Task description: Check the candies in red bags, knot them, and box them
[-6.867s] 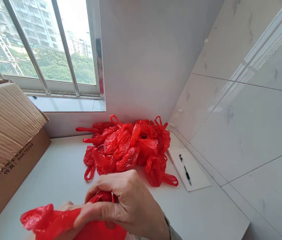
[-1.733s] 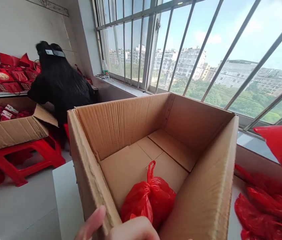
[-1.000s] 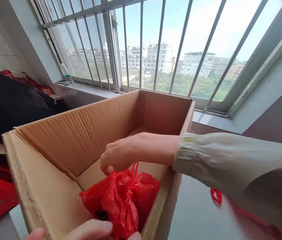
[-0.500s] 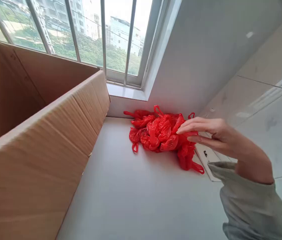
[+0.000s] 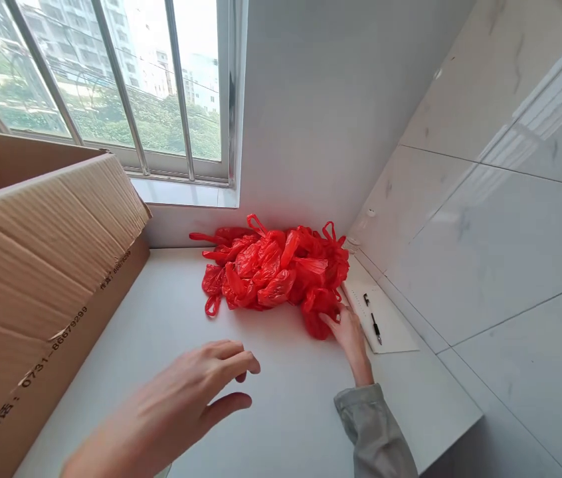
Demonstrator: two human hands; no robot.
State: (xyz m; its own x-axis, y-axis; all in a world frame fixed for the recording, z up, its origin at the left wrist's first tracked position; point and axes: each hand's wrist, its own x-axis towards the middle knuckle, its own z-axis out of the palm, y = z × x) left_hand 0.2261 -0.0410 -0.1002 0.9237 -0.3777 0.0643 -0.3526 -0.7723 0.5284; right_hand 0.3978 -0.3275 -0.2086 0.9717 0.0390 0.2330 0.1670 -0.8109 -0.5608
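A heap of crumpled red plastic bags (image 5: 266,265) lies against the back wall, several with their loop handles sticking out. At the heap's near right end, my right hand (image 5: 345,328) has its thumb and fingers closed on one red plastic bag (image 5: 319,312); part of its fingertips is hidden by the plastic. My left hand (image 5: 211,378) hovers over the white tabletop in front of the heap, thumb and fingers apart, holding nothing.
On the left stands a large open cardboard box (image 5: 46,259) with printed digits. A notebook (image 5: 395,325) with a black pen (image 5: 375,325) on it lies right of the heap by the tiled wall (image 5: 510,226). A barred window (image 5: 161,93) is behind.
My right hand has come down from above the heap onto the bag at its right end. My left hand has entered from below. The view has shifted right.
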